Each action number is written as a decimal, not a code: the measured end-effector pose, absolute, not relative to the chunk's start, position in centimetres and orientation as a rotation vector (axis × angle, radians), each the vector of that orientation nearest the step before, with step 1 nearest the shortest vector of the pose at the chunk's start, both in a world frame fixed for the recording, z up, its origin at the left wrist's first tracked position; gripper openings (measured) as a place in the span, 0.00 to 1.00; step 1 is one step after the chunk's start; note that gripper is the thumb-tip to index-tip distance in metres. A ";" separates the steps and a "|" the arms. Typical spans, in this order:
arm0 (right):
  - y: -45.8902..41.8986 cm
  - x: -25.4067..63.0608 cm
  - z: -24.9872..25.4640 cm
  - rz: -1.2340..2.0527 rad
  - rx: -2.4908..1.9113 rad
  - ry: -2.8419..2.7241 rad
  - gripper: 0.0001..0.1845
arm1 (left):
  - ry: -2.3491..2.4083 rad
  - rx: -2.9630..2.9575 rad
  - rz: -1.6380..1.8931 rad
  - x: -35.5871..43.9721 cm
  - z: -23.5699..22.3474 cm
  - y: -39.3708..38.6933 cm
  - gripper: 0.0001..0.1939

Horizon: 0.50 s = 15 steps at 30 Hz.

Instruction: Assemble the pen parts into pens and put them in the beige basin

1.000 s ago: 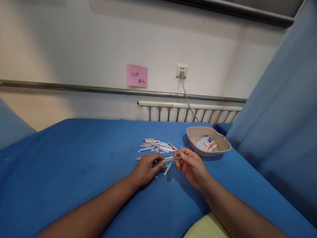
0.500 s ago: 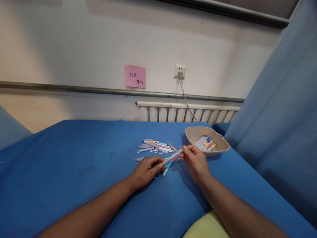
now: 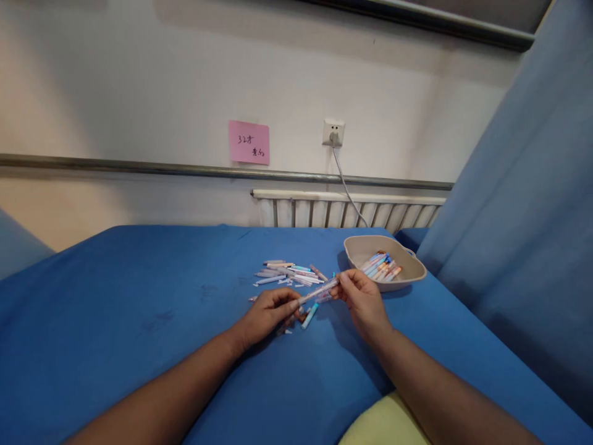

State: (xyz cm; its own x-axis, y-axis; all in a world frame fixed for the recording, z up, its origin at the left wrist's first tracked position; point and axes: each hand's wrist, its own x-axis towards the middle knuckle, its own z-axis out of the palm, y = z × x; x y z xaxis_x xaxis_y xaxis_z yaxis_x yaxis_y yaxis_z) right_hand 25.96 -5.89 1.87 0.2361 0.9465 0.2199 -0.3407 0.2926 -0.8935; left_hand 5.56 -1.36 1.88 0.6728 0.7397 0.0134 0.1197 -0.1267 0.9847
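Observation:
A slim, pale pen (image 3: 319,290) spans the gap between my two hands, tilted up toward the right. The fingers of my left hand (image 3: 269,315) pinch its lower end, and my right hand (image 3: 364,303) is closed on its upper end. Beneath the hands lie several loose parts, among them a turquoise pen piece (image 3: 309,316) and a small white tip (image 3: 288,332). Just beyond them, a pile of pens and pen parts (image 3: 290,272) rests on the blue cloth (image 3: 139,346). Some pieces are partly hidden by my hands.
Behind my right hand stands a beige basin (image 3: 414,272) with several pens in it. A radiator (image 3: 319,213) and a plugged-in cable (image 3: 345,182) are at the wall. A blue curtain (image 3: 519,216) hangs on the right, and something yellow (image 3: 386,423) is at the front edge.
Both hands keep hold of the pen and stay nearly in place. The left fingers have shifted slightly on its lower end. The whole view has drifted a little.

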 end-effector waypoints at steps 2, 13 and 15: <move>-6.0 26.0 1.9 1.040 -0.801 -0.927 0.14 | 0.710 1.609 0.637 5.5 1.9 -1.2 0.16; -6.2 26.1 1.9 0.862 -0.898 -1.091 0.11 | 0.711 1.639 0.635 5.4 1.8 -0.8 0.15; -6.1 26.1 1.6 0.819 -0.921 -1.119 0.10 | 0.719 1.651 0.639 5.4 1.9 -0.8 0.15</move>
State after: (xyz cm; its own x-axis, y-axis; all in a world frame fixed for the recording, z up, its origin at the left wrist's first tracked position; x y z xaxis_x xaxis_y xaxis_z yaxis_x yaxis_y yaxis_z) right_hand 26.12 -6.07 1.58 0.2409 0.8966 0.3715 -0.0829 0.4004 -0.9126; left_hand 5.37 -0.82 1.86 0.6621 0.7488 0.0309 0.1178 -0.1448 0.9824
